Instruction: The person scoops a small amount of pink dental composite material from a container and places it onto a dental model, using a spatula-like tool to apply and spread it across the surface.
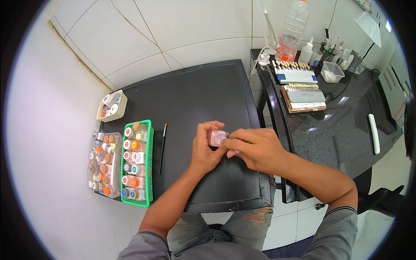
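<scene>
Above the middle of the black table, my left hand [206, 149] wraps round a small clear square jar [216, 138] with pinkish contents. My right hand [256, 149] meets it from the right, its fingers closed against the jar's rim. A small pale lilac piece [236, 151] shows under the right fingers; they mostly cover it, so its kind is unclear. To the left of my hands lies a slim dark brush [163, 149] with an orange-brown tip, touched by neither hand.
Left on the black table [195, 95] stand a green basket [150, 173] of capped jars, a clear bin [113, 173] of bottles and a cream basket [122, 106]. A dark side counter [329, 143] holds shade guides [303, 93], a large plastic bottle [295, 26] and a white stick-shaped object [373, 134].
</scene>
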Motion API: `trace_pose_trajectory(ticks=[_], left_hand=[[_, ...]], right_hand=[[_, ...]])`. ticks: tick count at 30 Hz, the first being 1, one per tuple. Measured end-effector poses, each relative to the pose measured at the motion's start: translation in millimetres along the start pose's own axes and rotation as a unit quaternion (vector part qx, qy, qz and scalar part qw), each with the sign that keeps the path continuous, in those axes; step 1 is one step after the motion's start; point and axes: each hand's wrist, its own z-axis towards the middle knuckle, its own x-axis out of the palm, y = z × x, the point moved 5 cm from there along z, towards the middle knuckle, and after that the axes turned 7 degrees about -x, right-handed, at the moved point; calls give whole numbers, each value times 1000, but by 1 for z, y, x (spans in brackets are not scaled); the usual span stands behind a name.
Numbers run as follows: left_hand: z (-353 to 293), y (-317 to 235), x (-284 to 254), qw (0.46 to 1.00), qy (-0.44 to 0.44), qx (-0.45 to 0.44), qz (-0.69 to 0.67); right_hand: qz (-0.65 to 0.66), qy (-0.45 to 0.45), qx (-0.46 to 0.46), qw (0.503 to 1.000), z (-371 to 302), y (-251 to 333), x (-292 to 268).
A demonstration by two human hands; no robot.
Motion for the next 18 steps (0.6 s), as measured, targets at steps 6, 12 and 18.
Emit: trace_pose_trajectory(ticks=[6,12,18], left_hand=[[-4,4,3,999,32,14,28],[-3,-14,6,994,43,50,85],[-3,-20,6,991,32,64,111]], right_hand=[[52,1,16,999,-2,-2,-1],[15,-5,15,1000,0,0,-4],[18,-24,37,999,-2,-4,-8]])
